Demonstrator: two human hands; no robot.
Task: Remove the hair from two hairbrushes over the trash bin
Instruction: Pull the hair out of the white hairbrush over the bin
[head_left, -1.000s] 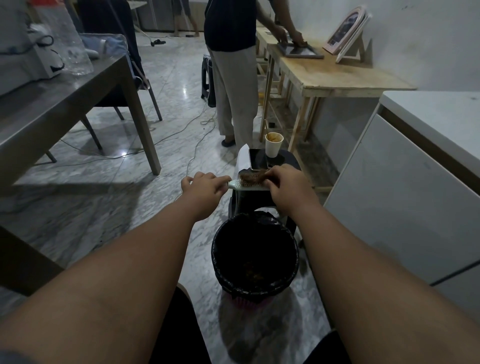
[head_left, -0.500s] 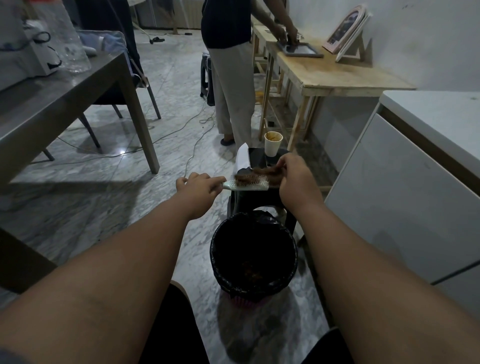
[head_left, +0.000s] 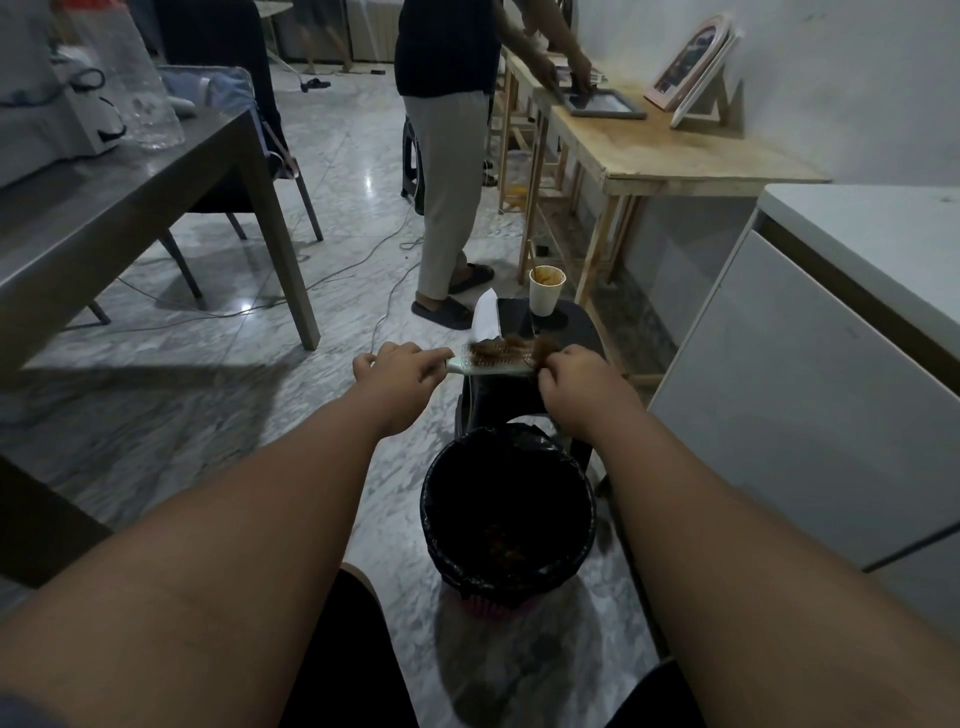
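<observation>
A pale hairbrush (head_left: 488, 365) lies level in the air, bristles up, above and beyond the trash bin (head_left: 506, 514). My left hand (head_left: 400, 376) grips its handle. Brown hair (head_left: 511, 347) is matted across the bristles. My right hand (head_left: 576, 387) sits at the brush's far end, with its fingers closed on the tuft of hair there. The bin is round, lined with a black bag, and has brown hair clumps at its bottom. A second hairbrush is not visible.
A black stool (head_left: 550, 332) behind the bin carries a paper cup (head_left: 545, 291) and a white sheet (head_left: 485, 317). A person (head_left: 447, 156) stands at a wooden table (head_left: 660, 150). A grey table (head_left: 130, 197) is left, a white cabinet (head_left: 810, 374) right. Cables cross the marble floor.
My right hand has slid from over the middle of the brush to its far right end, dragging hair that way. My left hand has kept its hold on the handle.
</observation>
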